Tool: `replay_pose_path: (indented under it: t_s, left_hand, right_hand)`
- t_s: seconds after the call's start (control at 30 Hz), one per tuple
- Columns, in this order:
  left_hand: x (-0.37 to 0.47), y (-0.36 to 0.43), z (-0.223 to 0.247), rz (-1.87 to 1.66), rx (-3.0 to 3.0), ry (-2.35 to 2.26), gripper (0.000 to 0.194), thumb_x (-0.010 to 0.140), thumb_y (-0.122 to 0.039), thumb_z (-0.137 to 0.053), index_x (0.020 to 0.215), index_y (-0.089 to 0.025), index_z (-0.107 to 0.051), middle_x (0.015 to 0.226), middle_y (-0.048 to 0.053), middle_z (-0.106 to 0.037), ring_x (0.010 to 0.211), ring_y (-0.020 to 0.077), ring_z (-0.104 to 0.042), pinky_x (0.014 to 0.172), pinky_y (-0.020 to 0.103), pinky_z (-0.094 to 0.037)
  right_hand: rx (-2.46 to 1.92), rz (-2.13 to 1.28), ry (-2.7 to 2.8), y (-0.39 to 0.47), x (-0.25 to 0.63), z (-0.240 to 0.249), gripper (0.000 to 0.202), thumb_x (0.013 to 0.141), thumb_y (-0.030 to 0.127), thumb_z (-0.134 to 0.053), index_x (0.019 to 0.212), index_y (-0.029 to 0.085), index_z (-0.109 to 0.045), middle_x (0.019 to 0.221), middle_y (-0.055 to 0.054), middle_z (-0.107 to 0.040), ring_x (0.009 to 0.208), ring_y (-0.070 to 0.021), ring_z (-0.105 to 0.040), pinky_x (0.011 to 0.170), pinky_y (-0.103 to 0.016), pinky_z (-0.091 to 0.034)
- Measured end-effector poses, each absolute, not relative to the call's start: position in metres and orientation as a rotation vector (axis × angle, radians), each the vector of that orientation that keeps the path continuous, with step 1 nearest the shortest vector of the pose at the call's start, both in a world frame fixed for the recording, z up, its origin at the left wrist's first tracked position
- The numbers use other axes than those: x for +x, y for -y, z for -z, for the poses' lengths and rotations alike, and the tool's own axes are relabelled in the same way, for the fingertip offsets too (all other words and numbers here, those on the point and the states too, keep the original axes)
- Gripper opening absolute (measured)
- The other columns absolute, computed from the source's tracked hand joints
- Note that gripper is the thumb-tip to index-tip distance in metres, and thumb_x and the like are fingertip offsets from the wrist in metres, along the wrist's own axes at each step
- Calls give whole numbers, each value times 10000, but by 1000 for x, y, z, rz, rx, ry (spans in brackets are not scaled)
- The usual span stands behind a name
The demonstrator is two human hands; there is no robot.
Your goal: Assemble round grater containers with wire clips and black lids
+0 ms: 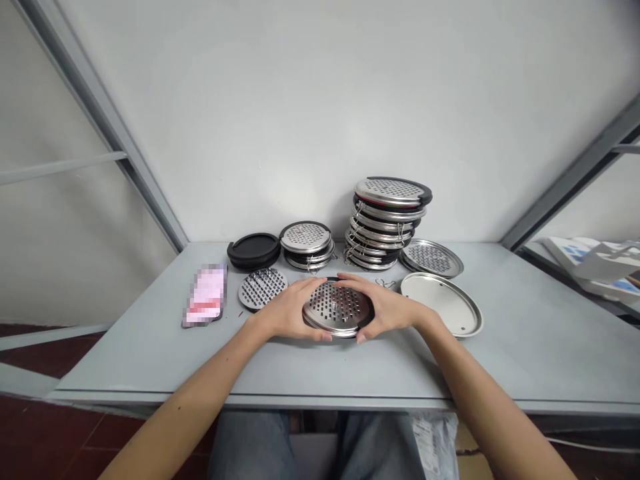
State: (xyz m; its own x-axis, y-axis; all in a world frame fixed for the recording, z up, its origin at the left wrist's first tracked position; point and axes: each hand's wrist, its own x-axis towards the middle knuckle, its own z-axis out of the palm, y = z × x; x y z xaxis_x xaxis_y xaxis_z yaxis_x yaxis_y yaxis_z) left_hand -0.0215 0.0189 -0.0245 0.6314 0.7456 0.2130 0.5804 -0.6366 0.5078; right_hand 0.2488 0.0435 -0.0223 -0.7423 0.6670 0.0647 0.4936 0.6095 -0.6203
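Both hands clasp a round grater disc at the table's near middle.

Left hand (287, 310) and right hand (387, 308) curl around the disc (336, 308) from either side, forearms stretched forward over the table (525, 347). Behind stand a black lid (253, 250) and a tall stack (387, 223). No writing is readable.

Tall grater stack (387, 223) by wall — plain tray (443, 303) alongside

No lettering can be read anywhere. The pink packet (205, 303) on the grey table (525, 347) is blurred out, and the printed sheets (590, 263) at far right are too small to make out.
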Motion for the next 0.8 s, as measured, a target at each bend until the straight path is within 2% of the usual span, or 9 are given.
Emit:
replay_pose_path:
  t_s: [0.2,0.47,0.63,0.8]
  left_hand:
    - [-22,-18,26,-568,2463,-1037,1117,583,-707,-721,1475,-197,-284,1496,136,-376,1368,333,-367,1137,482,-308]
    - [-23,-15,34,-384,2481,-1121,1255,546,-705,-743,1527,-238,-116,1595,145,-92,1454,367,-133,1153,519,-246]
    - [-15,-15,40,-416,2509,-1151,1301,497,-712,-764,1523,-212,-141,1595,163,-60,1461,380,-55,1163,545,-189]
    - [-9,-13,43,-440,2491,-1185,1330,470,-763,-736,1523,-214,-138,1596,161,-42,1455,404,-45,1161,566,-161]
  right_hand:
    - [-967,-822,2560,-43,249,23,1146,492,591,-828,1465,215,-352,1557,-145,-242,1393,-385,-295,1137,-531,-256]
    - [-927,-644,2581,-41,237,35,1179,473,607,-831,1471,210,-346,1540,-164,-263,1404,-392,-257,1126,-540,-266]
    - [-916,-623,2585,-40,234,37,1193,479,622,-822,1485,219,-321,1547,-168,-245,1405,-404,-245,1123,-548,-257]
    - [-926,-683,2619,-41,234,36,1229,487,622,-817,1508,225,-263,1577,-156,-169,1434,-410,-152,1143,-563,-190]
